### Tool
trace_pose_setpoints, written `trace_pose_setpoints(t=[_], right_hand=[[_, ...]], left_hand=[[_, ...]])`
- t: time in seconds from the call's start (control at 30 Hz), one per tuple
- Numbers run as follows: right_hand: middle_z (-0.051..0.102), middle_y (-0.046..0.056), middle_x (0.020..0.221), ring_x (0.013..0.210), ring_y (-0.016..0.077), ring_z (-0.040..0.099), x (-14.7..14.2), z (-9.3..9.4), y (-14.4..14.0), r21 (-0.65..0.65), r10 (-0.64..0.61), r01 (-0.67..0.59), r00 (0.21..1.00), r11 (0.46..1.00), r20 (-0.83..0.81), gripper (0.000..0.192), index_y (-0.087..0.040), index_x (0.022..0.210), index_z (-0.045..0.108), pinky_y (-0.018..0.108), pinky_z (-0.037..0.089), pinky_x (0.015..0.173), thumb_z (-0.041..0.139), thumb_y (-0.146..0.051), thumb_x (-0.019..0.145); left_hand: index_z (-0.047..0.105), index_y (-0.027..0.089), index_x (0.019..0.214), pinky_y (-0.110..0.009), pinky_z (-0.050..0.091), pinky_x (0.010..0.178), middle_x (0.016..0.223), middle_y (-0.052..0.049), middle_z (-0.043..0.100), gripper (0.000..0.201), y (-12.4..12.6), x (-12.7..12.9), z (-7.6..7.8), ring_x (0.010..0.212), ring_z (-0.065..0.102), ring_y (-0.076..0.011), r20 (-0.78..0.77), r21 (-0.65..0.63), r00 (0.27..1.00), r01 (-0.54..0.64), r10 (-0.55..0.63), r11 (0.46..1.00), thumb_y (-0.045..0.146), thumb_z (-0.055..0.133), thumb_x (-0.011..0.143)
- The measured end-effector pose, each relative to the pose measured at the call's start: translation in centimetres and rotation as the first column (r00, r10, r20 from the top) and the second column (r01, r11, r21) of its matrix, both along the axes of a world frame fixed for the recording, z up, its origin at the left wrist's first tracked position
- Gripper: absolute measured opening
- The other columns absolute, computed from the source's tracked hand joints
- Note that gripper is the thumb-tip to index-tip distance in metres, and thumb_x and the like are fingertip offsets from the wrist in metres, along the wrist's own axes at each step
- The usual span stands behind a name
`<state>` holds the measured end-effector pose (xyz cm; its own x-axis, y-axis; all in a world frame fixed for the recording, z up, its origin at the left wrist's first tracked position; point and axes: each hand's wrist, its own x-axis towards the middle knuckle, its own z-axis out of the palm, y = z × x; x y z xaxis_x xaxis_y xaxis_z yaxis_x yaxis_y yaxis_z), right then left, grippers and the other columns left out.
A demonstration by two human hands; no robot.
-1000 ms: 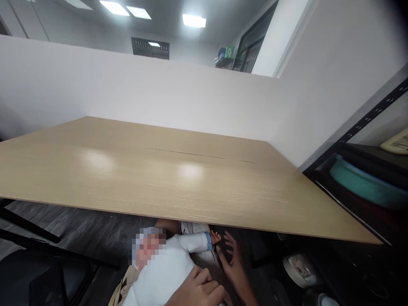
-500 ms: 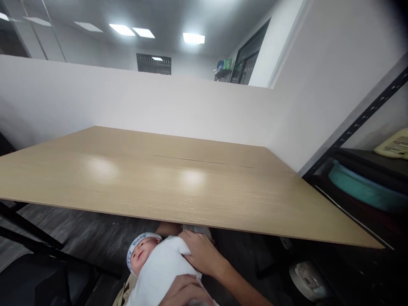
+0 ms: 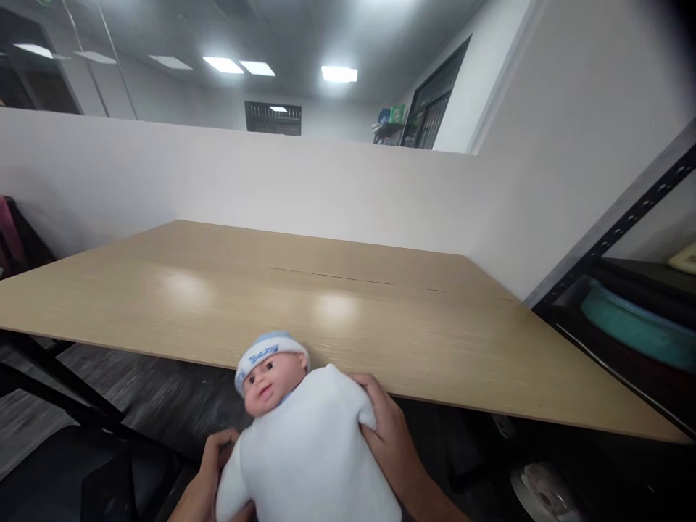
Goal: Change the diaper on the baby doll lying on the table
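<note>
A baby doll (image 3: pixel 309 449) in a white long-sleeved top is held up at the near edge of the wooden table (image 3: pixel 380 333). Its head, tilted to the left, wears a white and blue cap (image 3: pixel 266 351) with blue lettering. My left hand (image 3: pixel 214 464) grips the doll's side by its sleeve, the fingers partly hidden behind it. On the other side, my right hand (image 3: pixel 388 435) is wrapped round the doll's shoulder and upper arm. The doll's lower body is out of the picture.
At the right stands a black metal rack (image 3: pixel 614 232) with a teal basin (image 3: pixel 636 326) on it. A dark chair (image 3: pixel 70 478) is at the lower left. Behind the table runs a white partition wall (image 3: pixel 326 188). A round pale object (image 3: pixel 544 493) lies low at the right.
The doll has come up from below the table edge and now faces me more upright, its head overlapping the tabletop. My hands have moved to its two sides.
</note>
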<state>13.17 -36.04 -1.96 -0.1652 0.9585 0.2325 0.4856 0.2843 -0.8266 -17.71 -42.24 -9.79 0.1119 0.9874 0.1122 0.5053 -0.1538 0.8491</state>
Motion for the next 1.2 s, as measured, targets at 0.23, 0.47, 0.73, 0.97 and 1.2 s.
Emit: trace_pose_setpoints(t=[0.23,0.47,0.73,0.97,1.2], right_hand=[[0.076,0.007,0.111,0.100,0.0274,0.070,5.9,3.8,4.7,0.081,-0.207,0.190,0.921,0.978,0.330,0.024,-0.025,0.115,0.064,0.034,0.048,0.081,0.051,-0.027,0.094],[0.074,0.012,0.115,0.107,0.0281,0.070,10.1,1.5,10.8,0.085,-0.273,0.268,0.811,0.960,0.517,0.021,-0.021,0.111,0.064,0.035,0.050,0.087,0.052,-0.026,0.096],[0.072,0.009,0.137,0.126,0.0333,0.068,15.3,-3.5,10.7,0.233,-0.253,0.164,0.865,0.959,0.433,0.044,-0.032,0.141,0.062,0.051,0.057,0.106,0.057,-0.054,0.103],[0.072,0.008,0.141,0.128,0.0344,0.068,16.6,-3.9,16.3,0.138,-0.205,0.158,0.863,0.978,0.462,0.047,-0.037,0.145,0.062,0.050,0.059,0.105,0.056,-0.060,0.104],[0.074,0.010,0.134,0.123,0.0336,0.068,16.5,-4.2,26.3,0.215,-0.228,0.138,0.846,0.967,0.481,0.047,-0.029,0.137,0.065,0.049,0.056,0.103,0.051,-0.061,0.105]], left_hand=[[0.045,0.026,0.134,-0.038,0.056,0.091,0.126,-0.008,0.074,0.052,11.5,1.9,8.3,0.107,0.073,-0.0307,-0.187,0.051,0.937,0.310,-0.295,0.949,0.047,0.068,0.092],[0.054,0.019,0.132,-0.038,0.052,0.087,0.122,-0.012,0.075,0.062,23.3,5.7,9.1,0.103,0.071,-0.0320,-0.287,0.014,0.896,0.358,-0.339,0.934,0.057,0.072,0.086],[0.066,0.021,0.126,-0.043,0.050,0.095,0.116,-0.012,0.074,0.056,24.7,3.1,5.4,0.108,0.066,-0.0334,-0.460,0.216,0.870,0.302,-0.176,0.929,0.071,0.058,0.100],[0.064,0.023,0.130,-0.044,0.049,0.097,0.118,-0.010,0.074,0.051,30.9,2.4,3.3,0.107,0.067,-0.0311,-0.510,0.258,0.832,0.387,-0.216,0.885,0.066,0.057,0.103],[0.064,0.020,0.122,-0.045,0.046,0.097,0.114,-0.011,0.077,0.056,40.8,2.8,3.2,0.101,0.070,-0.0304,-0.554,0.267,0.818,0.351,-0.155,0.897,0.071,0.054,0.102]])
